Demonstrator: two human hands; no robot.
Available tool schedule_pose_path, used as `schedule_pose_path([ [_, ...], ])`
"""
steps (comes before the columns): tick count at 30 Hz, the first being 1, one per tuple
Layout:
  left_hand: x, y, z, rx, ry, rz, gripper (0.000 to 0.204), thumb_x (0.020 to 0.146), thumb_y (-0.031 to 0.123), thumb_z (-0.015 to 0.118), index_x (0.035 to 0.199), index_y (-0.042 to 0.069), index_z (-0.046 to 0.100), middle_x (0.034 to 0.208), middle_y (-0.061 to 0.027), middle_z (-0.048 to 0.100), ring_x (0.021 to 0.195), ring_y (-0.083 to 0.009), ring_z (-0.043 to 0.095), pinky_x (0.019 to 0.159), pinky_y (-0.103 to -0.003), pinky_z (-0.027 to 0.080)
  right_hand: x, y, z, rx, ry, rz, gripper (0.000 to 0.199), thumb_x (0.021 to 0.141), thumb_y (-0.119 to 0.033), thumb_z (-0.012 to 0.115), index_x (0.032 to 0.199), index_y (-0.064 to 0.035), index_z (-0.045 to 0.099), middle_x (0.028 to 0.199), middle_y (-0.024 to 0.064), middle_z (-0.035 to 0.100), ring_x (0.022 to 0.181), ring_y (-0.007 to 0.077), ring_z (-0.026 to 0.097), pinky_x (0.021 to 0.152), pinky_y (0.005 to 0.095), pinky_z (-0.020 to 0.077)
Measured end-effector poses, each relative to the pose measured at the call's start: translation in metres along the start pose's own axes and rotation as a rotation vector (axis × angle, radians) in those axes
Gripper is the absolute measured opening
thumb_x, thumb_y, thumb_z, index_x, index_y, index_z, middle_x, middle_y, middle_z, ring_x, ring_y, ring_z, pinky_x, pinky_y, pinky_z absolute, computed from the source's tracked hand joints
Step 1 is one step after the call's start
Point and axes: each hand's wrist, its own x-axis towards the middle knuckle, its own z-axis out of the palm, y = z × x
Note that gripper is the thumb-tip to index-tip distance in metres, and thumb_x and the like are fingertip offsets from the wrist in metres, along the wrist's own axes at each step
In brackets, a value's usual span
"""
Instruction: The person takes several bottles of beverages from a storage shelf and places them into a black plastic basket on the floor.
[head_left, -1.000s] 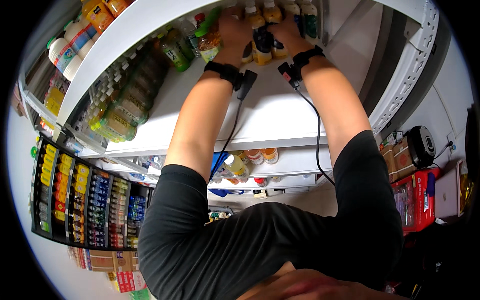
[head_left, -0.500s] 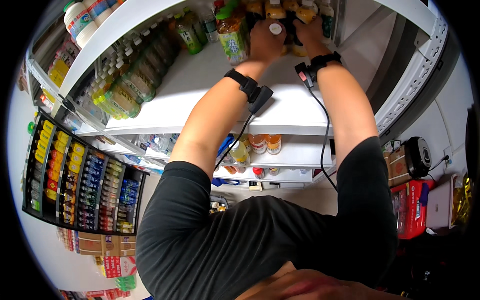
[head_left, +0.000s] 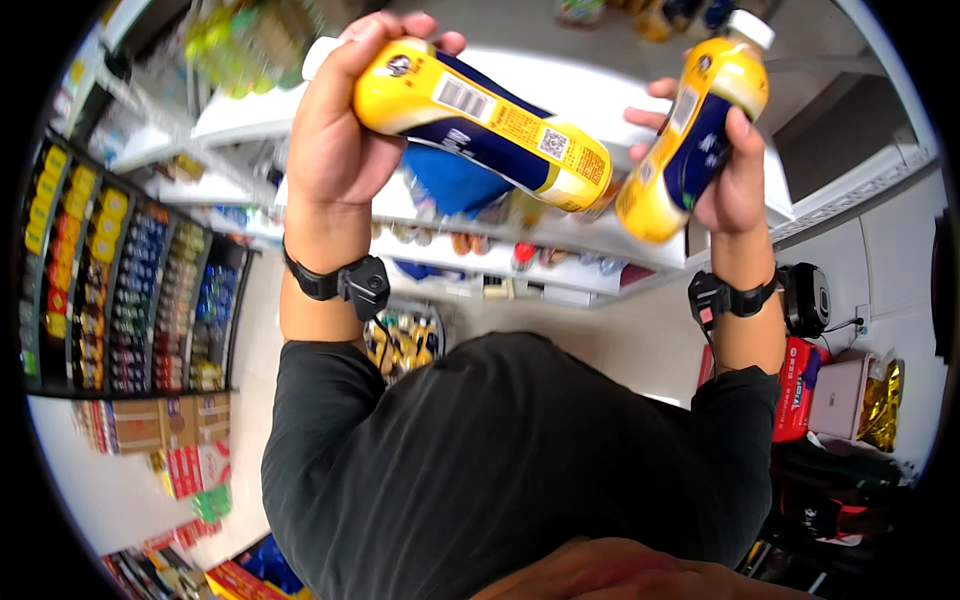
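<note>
- Head view: my left hand (head_left: 335, 130) is wrapped around one yellow-and-blue bottle (head_left: 480, 125), held lying almost level in front of the white shelf (head_left: 600, 235).
- My right hand (head_left: 735, 180) grasps a second yellow-and-blue bottle (head_left: 690, 135), tilted with its white cap up, just right of the first.
- Left of the shelf, a dark drinks rack (head_left: 120, 280) stands well apart.

Black long-sleeved shirt (head_left: 500, 450), sleeves pushed up to the elbows. Each wrist carries a black strap with a small black sensor module (head_left: 366, 284); a thin black cable runs from each module.
</note>
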Motion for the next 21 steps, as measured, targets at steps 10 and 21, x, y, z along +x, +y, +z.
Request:
schedule_pose_path([
  [10, -0.258, 0.075, -0.236, -0.293, 0.637, 0.0, 0.046, 0.099, 0.048, 0.05, 0.117, 0.006, 0.056, 0.111, -0.0171, 0.065, 0.099, -0.0318, 0.064, 0.089, -0.051, 0.053, -0.027, 0.28, 0.259, 0.306, -0.259, 0.793, 0.054, 0.096, -0.032, 0.057, 0.139, -0.0023, 0.04, 0.132, 0.0197, 0.059, 0.091, 0.0272, 0.068, 0.083, 0.0408, 0.0571],
  [21, -0.681, -0.067, -0.343, -0.827, 1.426, -0.705, 0.03, 0.091, 0.025, 0.067, 0.106, 0.002, 0.055, 0.094, -0.0121, 0.065, 0.088, -0.0282, 0.066, 0.081, -0.043, 0.057, -0.166, 0.534, 0.23, 0.089, -0.056, 1.761, 0.041, 0.085, -0.014, 0.07, 0.121, -0.0047, 0.052, 0.103, 0.0106, 0.066, 0.09, 0.0248, 0.067, 0.082, 0.0393, 0.0563],
])
